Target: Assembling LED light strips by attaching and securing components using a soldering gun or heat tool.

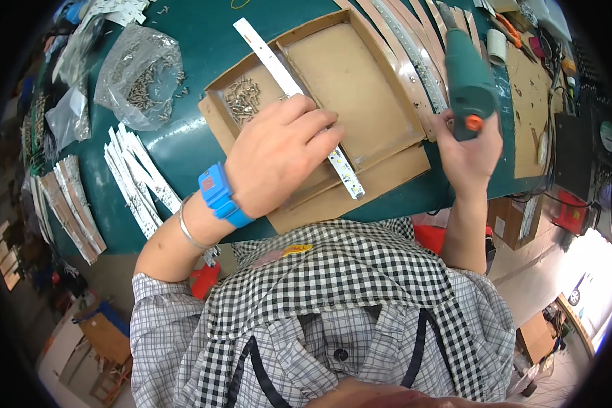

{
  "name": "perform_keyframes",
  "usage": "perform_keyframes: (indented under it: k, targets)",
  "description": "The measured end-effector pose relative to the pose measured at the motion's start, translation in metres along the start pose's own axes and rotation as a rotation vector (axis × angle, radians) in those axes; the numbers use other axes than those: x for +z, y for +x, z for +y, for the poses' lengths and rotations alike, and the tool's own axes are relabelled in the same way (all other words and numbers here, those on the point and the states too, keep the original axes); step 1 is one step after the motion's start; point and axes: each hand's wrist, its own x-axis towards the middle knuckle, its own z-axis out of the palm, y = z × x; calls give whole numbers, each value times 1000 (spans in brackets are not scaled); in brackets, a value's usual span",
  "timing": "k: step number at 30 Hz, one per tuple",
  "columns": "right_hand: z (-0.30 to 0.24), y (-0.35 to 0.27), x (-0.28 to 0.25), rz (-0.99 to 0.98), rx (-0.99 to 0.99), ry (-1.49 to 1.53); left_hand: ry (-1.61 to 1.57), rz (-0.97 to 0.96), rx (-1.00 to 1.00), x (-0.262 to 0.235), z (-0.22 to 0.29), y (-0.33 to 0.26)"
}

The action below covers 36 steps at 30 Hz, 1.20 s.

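My left hand is closed around a white LED strip, which lies slantwise over the cardboard tray. Small yellow LEDs show on the strip's near end, while its middle is hidden under my fingers. Loose screws lie in the tray's left compartment, just beyond that hand. To the right of the tray, my right hand grips a green electric screwdriver with an orange part at its near end. The tool is slightly blurred, and its tip cannot be made out clearly.
An open plastic bag of screws rests on the green table at left. White strips are piled nearer me, with more strips farther left. Long curved strips lie beyond the tray's right side, near a white roll.
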Motion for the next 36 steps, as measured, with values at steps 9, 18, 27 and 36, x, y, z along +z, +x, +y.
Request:
perform_keyframes:
  k: [9,18,27,36]
  targets:
    - [10,7,15,-89,-164,-284,150,-138,152,4,-8,5]
    - [5,12,17,-163,-175,-345,167,280,325,-2,-6,-26]
    - [27,4,6,-58,-62,-66,334,280,23,-86,28,-122]
    - [-46,-27,8,-121,265,687,426,241,-286,-57,24,-211]
